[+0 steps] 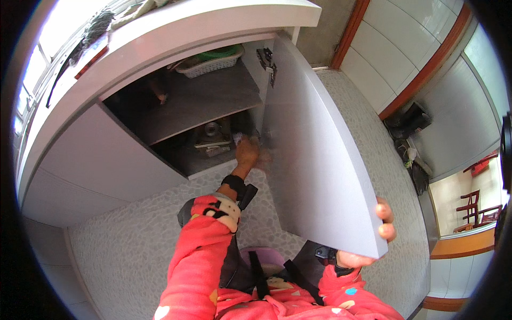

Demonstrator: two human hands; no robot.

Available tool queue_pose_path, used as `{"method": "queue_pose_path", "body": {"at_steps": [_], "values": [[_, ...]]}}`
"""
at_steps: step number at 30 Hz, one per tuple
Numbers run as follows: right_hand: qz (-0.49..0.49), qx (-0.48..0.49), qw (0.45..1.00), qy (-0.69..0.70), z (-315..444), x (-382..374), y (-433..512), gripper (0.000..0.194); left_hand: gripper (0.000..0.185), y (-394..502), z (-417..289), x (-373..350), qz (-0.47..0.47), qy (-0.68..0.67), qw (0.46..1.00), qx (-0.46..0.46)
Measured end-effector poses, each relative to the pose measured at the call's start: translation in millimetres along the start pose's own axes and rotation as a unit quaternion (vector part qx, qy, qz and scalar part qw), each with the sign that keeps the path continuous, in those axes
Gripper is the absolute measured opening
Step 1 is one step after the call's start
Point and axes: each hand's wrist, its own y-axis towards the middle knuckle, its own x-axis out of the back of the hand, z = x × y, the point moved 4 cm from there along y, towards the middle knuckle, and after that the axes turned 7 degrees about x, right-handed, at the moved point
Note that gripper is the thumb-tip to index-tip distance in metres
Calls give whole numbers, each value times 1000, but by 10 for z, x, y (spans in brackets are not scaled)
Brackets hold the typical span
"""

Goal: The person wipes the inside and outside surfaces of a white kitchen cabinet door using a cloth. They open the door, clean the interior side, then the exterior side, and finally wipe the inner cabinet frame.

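Note:
A grey cabinet door (pixel 320 148) stands wide open, swung towards me. My right hand (pixel 360 256) grips its lower outer corner, the fingers curled round the edge. My left hand (pixel 247 154) reaches into the lower compartment, close to the hinge side. At its fingertips is a small pale item (pixel 238 138), too blurred to name; whether the fingers hold it or only touch it I cannot tell. Left of that hand, on the cabinet's bottom board (pixel 188 162), sits a tray-like object with a round metal part (pixel 212 129). A small pale packet (pixel 218 150) lies in front of it.
On the upper shelf (pixel 212 96) is a white plastic basket (pixel 210 67) with green contents. A white countertop (pixel 200 20) overhangs the opening. A pink stool or basin (pixel 264 256) shows between my legs. Black boots (pixel 412 120) stand by the wall at right.

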Motion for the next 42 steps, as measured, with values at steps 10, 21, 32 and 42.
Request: {"method": "queue_pose_path", "body": {"at_steps": [10, 21, 32, 42], "values": [[-13, -14, 999, -51, 129, -228, -6, 54, 29, -1640, -1588, 977, -67, -531, 805, -257], [-77, -42, 994, -70, 141, -303, -11, 45, 25, -1541, -1401, 616, -224, -361, 852, -306], [-28, -17, 997, -65, 144, -229, 11, 54, 30, -1160, -843, 92, -146, -295, 943, -51], [-18, 3, 997, -72, 136, -259, -9, 55, 25, -2022, -1549, 831, -161, -376, 848, -336]]}}
